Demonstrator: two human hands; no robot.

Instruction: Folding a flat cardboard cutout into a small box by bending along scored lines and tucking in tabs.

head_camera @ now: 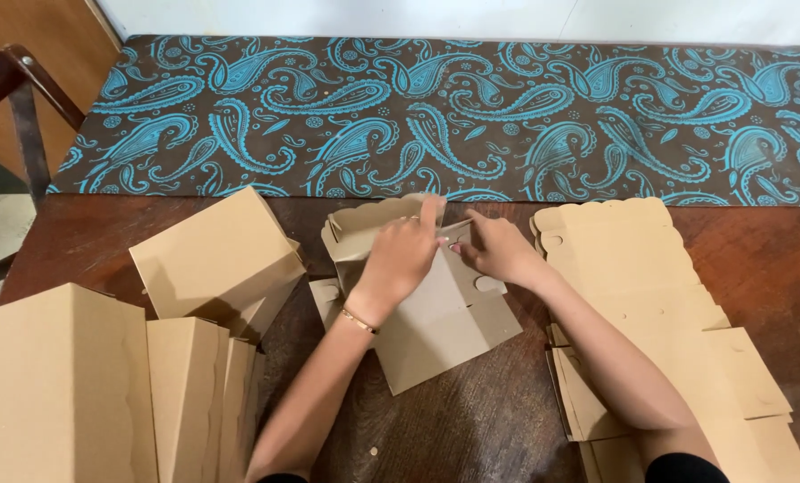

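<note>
Your left hand & right hand both clasp the half-folded cardboard box, fingers closed on its top flaps; box sits just left of flat blank stack.

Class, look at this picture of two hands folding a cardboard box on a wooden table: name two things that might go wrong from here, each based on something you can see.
1. The left hand and right hand press on the half-folded box at its thin scalloped flap; that flap might crease or tear.
2. The finished boxes lean unevenly at the left; they might topple.
</note>
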